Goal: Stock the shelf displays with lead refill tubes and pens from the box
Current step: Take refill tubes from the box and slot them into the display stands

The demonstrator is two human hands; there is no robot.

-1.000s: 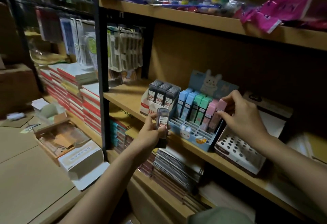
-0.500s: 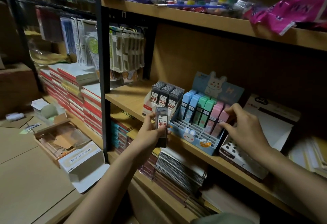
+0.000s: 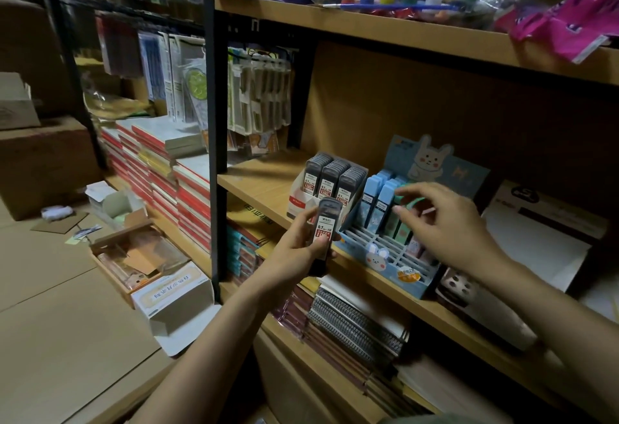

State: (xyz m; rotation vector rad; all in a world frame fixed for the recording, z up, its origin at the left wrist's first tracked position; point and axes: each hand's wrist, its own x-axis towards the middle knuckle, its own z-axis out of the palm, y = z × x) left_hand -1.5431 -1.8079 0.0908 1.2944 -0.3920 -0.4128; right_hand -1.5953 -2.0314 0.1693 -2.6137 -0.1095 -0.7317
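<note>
The left hand (image 3: 298, 246) is clamped on a stack of dark lead refill tubes (image 3: 326, 227), thumb on the left edge and fingers wrapped behind; the front tube stands upright with a white and red label facing the camera, just in front of the near edge of the wooden shelf (image 3: 264, 186); how many tubes the stack holds cannot be told. Just beyond it, on the shelf, a white and red display box (image 3: 299, 201) holds three rows of the same dark tubes (image 3: 330, 177), upright and packed close. To the right of that box, touching or nearly so, sits a blue rabbit display tray (image 3: 385, 256) with a slatted white grid in its near part and a rabbit card rising at its far side; pastel tubes (image 3: 376, 201), blue then green then pink from left to right, stand in its far rows. The right hand (image 3: 449, 222) hovers over the green and pink tubes with fingers spread apart and curled downward; the fingertips are close to the tube tops, though whether they touch cannot be told. Right of the tray lies a white polka-dot box (image 3: 460, 286); below the shelf lie spiral notebooks (image 3: 351, 323); far left, on the floor, an open cardboard box (image 3: 134, 256) sits beside a white carton (image 3: 174, 293).
</note>
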